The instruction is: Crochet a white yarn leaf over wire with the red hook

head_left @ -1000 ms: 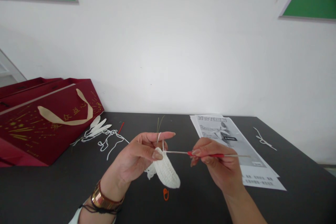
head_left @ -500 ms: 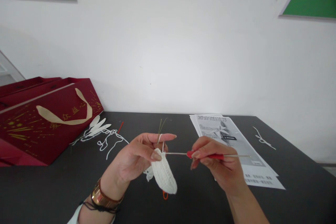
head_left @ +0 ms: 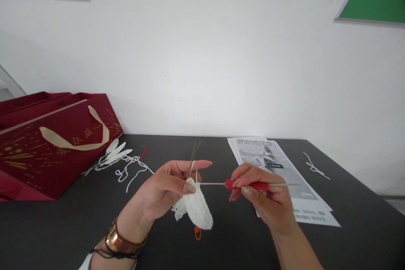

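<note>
My left hand (head_left: 164,187) pinches a small white crocheted piece (head_left: 198,209) between thumb and fingers, with white yarn looped over the outstretched index finger. The piece hangs down over the dark table (head_left: 63,228). My right hand (head_left: 268,204) grips a crochet hook with a red handle (head_left: 249,185). Its thin metal tip points left and meets the top edge of the white piece. An orange stitch marker (head_left: 198,233) shows just under the piece.
A dark red gift bag (head_left: 57,143) with a cream handle lies at the left. White crocheted petals and loose yarn (head_left: 123,158) lie beside it, near a small red hook (head_left: 144,153). Printed sheets (head_left: 278,168) and a scrap of yarn (head_left: 314,168) lie at the right.
The crocheted piece has swung slightly left and turned more upright in my left hand. Both hands stay nearly in place, with the hook tip still at the piece's top edge.
</note>
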Demonstrator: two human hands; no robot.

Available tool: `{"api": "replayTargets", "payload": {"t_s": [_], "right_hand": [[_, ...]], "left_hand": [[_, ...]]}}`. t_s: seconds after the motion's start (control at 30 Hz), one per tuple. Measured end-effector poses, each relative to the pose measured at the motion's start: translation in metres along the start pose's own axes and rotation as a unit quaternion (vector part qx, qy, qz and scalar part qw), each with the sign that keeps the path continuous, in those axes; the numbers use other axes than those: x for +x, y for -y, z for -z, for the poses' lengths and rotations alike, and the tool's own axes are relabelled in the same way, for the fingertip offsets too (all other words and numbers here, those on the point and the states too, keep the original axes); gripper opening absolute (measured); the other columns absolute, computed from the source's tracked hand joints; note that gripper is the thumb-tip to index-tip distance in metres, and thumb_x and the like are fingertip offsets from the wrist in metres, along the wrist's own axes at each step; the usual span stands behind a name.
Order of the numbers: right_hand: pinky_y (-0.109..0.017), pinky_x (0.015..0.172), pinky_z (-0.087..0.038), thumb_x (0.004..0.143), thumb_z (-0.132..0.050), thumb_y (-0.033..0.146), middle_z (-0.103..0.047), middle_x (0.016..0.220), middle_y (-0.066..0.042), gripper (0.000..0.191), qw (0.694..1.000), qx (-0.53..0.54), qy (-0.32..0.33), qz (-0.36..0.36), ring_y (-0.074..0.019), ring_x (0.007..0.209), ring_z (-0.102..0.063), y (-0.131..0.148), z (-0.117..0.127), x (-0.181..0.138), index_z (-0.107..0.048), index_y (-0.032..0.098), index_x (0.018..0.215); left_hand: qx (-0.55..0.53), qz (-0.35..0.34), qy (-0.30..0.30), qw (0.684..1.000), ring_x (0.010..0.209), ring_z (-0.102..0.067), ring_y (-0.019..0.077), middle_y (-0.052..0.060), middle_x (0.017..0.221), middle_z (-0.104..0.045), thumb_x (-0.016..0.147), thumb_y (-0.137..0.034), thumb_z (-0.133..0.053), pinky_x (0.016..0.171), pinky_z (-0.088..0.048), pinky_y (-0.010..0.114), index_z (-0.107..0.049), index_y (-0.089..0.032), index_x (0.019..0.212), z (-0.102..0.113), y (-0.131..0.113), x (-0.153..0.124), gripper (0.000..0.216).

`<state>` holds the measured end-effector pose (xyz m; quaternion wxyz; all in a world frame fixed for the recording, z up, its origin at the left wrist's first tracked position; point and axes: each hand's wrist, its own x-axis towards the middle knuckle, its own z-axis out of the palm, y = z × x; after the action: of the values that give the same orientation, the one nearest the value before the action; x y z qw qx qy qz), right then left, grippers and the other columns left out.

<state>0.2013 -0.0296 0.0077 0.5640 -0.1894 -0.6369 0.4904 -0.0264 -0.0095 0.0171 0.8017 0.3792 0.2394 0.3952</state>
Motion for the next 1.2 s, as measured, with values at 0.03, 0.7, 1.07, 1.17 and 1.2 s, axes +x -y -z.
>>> {"api": "replayTargets", "payload": {"t_s": [0.03,0.7,1.07,1.17,1.2], "right_hand": [[-0.026,0.060,-0.058,0.085,-0.059,0.014,-0.061,0.089,-0.006,0.013,1.000,0.004,-0.004,0.003,-0.0143,0.073,-0.064,-0.001,0.000,0.000,-0.069,0.019,0.091],[-0.023,0.057,-0.056,0.084,-0.061,0.016,-0.066,0.082,-0.004,0.010,0.997,0.044,-0.059,-0.021,-0.0126,0.067,-0.064,-0.011,-0.004,0.000,-0.071,0.018,0.088],[-0.026,0.055,-0.055,0.081,-0.064,0.015,-0.066,0.079,-0.005,0.010,0.998,0.046,-0.039,0.001,-0.0150,0.064,-0.065,-0.009,0.000,0.004,-0.072,0.019,0.087],[-0.028,0.056,-0.055,0.081,-0.065,0.017,-0.066,0.080,-0.005,0.010,0.999,0.041,-0.029,-0.001,-0.0158,0.064,-0.066,-0.007,0.001,0.003,-0.072,0.019,0.087],[-0.028,0.056,-0.056,0.081,-0.065,0.018,-0.065,0.081,-0.006,0.010,0.999,0.038,-0.027,0.000,-0.0160,0.064,-0.066,-0.007,0.002,0.002,-0.072,0.019,0.087]], "left_hand": [[0.015,-0.007,-0.006,1.000,0.059,-0.048,0.0094,0.001,0.067,-0.060,0.060,-0.006,-0.068,0.058,-0.036,0.022,-0.068,-0.010,0.110,-0.001,0.000,-0.001,0.051],[0.085,-0.070,-0.086,0.990,0.056,-0.051,0.0064,-0.003,0.064,-0.059,0.058,-0.012,-0.081,0.057,-0.039,0.019,-0.072,-0.021,0.105,-0.014,0.008,-0.002,0.048],[0.057,-0.022,-0.044,0.997,0.055,-0.048,0.0075,0.000,0.065,-0.061,0.057,-0.010,-0.078,0.053,-0.036,0.020,-0.070,-0.017,0.108,-0.011,0.006,-0.005,0.052],[0.043,-0.009,-0.035,0.998,0.055,-0.049,0.0083,0.000,0.064,-0.061,0.055,-0.009,-0.077,0.054,-0.037,0.021,-0.071,-0.015,0.106,-0.010,0.005,-0.006,0.051],[0.038,-0.006,-0.033,0.999,0.055,-0.049,0.0086,0.000,0.064,-0.061,0.055,-0.008,-0.077,0.055,-0.037,0.022,-0.072,-0.015,0.105,-0.010,0.005,-0.006,0.051]]}}
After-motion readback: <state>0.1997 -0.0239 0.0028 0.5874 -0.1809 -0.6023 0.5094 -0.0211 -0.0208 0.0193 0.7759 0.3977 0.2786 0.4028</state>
